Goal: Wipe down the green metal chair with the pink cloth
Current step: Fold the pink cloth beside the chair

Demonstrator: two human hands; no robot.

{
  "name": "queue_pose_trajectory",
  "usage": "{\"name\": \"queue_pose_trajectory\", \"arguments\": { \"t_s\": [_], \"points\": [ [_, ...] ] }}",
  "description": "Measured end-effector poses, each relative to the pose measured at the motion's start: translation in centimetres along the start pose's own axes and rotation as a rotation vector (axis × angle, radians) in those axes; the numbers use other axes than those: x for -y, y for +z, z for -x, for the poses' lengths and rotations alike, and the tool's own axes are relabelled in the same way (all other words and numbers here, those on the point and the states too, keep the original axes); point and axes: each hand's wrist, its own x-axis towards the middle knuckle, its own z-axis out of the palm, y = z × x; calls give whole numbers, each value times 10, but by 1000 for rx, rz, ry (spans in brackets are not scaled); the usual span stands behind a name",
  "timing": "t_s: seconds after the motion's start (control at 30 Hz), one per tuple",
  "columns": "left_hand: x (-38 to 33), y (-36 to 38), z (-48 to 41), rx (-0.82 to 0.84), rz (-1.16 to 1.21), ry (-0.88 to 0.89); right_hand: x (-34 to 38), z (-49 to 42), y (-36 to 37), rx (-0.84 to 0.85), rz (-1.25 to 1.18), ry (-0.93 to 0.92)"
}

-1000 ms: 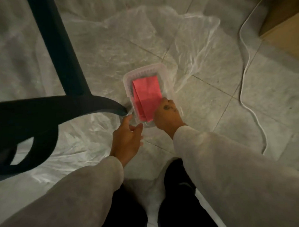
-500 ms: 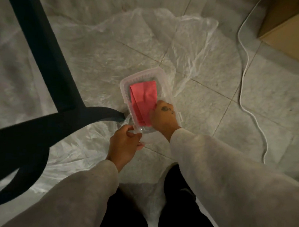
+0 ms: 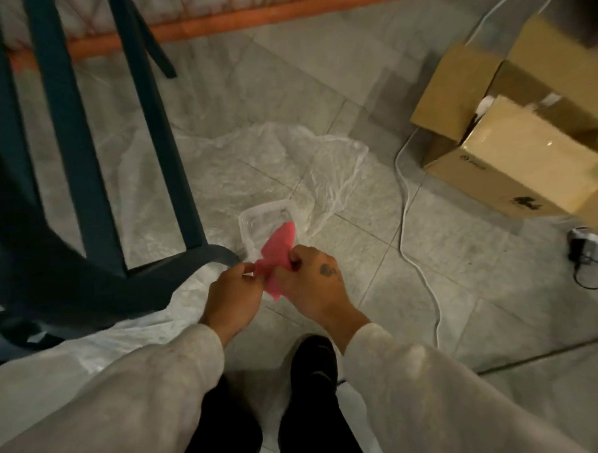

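Head view: we see the dark green metal chair [image 3: 82, 167] filling our left side, nearest our left hand [image 3: 234, 297]. The clear plastic tub [image 3: 253, 225] on the floor looks empty. Both our left hand and right hand [image 3: 315, 287] pinch the small pink cloth [image 3: 278, 258], its length running away from us.

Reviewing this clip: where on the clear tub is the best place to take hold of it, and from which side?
Probably the tub's near-left rim, reached from above. It lies open side up on the plastic sheet, and the cloth held by the left hand and right hand covers its near-right corner.
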Motion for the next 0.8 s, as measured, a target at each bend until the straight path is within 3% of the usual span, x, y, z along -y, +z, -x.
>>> {"name": "queue_pose_trajectory", "arguments": {
  "t_s": [0.33,0.5,0.63,0.8],
  "points": [
    [-84,-64,148,-35,5,337,96,104,-124,27,-97,-152],
    [-126,-93,189,-133,-55,532,135,141,-171,7,-58,-253],
    [-147,-122,216,-66,-270,753,161,173,-202,86,-36,-315],
    [-166,-157,285,-104,-381,804,199,225,-235,123,-33,-409]
  ]
}}
